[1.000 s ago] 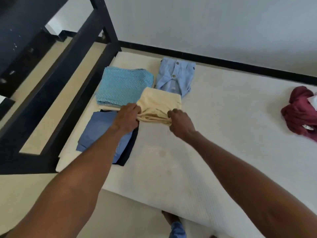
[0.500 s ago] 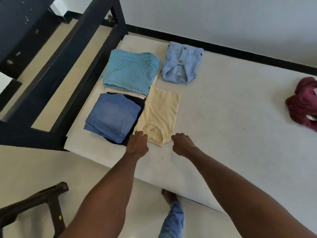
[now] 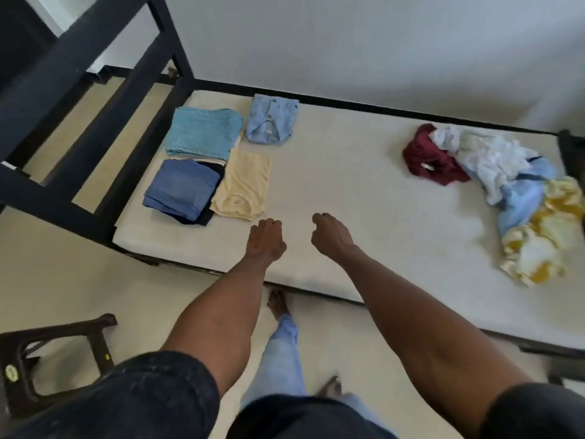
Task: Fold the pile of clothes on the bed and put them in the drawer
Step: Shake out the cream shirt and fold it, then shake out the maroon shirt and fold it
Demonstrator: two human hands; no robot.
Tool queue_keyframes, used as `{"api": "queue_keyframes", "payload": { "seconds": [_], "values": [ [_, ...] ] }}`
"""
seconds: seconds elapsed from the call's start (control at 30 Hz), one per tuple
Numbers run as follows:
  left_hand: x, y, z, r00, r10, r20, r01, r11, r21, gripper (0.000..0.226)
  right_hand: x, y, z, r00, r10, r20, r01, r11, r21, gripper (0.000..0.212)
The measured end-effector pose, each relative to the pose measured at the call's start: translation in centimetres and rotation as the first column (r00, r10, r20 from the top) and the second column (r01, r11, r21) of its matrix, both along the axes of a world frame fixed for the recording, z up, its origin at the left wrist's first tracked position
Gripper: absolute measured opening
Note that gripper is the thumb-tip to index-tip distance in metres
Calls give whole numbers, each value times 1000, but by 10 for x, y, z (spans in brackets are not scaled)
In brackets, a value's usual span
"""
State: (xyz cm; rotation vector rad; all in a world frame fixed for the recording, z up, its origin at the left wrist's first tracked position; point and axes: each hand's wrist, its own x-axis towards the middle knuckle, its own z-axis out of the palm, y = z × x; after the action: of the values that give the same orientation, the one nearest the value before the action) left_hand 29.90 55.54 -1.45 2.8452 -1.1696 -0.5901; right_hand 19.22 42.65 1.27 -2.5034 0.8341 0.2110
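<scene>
Folded clothes lie at the left end of the white mattress (image 3: 348,191): a teal patterned piece (image 3: 202,134), a light blue shirt (image 3: 270,122), blue jeans (image 3: 182,188) on a dark garment, and a pale yellow T-shirt (image 3: 242,185). An unfolded pile (image 3: 506,191) with a maroon garment (image 3: 430,160), white, blue and yellow pieces sits at the right end. My left hand (image 3: 264,239) hovers just below the yellow T-shirt, holding nothing. My right hand (image 3: 329,232) hangs beside it with loosely curled fingers, also holding nothing.
A black bed frame (image 3: 104,99) rises at the left end of the mattress. A dark plastic stool (image 3: 57,350) stands on the floor at lower left. A white wall runs behind the bed. My feet stand on the floor by the bed's near edge.
Both hands laid the folded yellow T-shirt down beside the jeans, let it go and drew back toward me. The view pulled back, showing the unfolded pile on the right.
</scene>
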Motion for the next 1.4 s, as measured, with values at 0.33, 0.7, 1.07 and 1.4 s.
{"api": "queue_keyframes", "payload": {
  "seconds": [0.33,0.7,1.07,1.4],
  "values": [
    [-214,-58,43,978,-175,-115,171,984,-39,21,-223,-14,39,947,-308,-91,315,946,79,21],
    [-288,-228,35,901,-310,-304,296,951,-91,28,-329,-173,22,813,-563,-148,568,823,-12,16],
    [-243,-394,55,908,-320,-271,329,944,-10,35,-321,-332,6,750,-639,-168,650,760,13,14],
    [-179,-556,-14,945,-91,-315,119,990,71,36,-259,-539,-120,847,-248,-470,404,874,269,9]
  ]
}}
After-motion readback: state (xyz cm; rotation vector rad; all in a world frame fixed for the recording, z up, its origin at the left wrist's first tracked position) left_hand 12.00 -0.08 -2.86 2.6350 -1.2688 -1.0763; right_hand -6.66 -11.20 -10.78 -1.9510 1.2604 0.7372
